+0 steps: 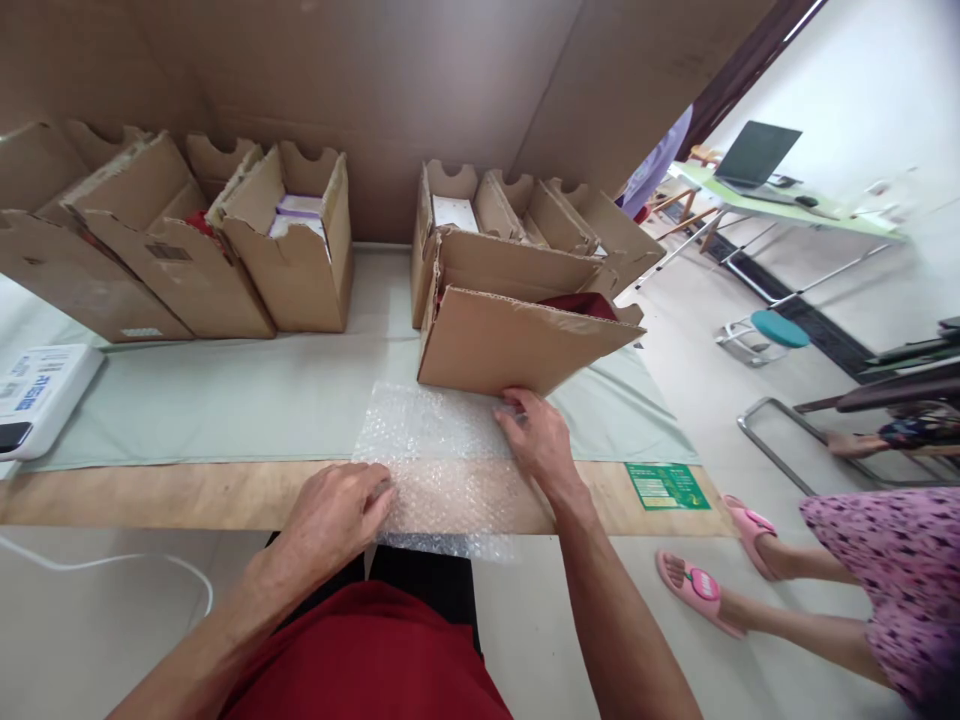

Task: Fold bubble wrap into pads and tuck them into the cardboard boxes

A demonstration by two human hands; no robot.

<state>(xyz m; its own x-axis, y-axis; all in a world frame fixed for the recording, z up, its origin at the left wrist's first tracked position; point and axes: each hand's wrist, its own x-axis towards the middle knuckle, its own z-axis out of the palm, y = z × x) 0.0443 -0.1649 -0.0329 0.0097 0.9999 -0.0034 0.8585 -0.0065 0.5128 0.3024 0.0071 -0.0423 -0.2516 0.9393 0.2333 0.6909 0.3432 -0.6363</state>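
Our left hand (335,512) and right hand (538,440) curl at opposite sides of the bubble wrap sheet (442,480); whether they pinch it, we cannot tell. It lies past the table (225,495) edge, so this overhang could make it slip down.

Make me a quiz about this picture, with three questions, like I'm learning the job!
1. What see-through, bumpy thing lies between the left grip and the right grip?
2. True or false: the green printed sheet lies left of the left grip.
3. Which is nearest the right grip?
A) round stool
B) front cardboard box on the right
C) laptop

Key:
1. Bubble wrap.
2. False; it lies right of the right grip.
3. B.
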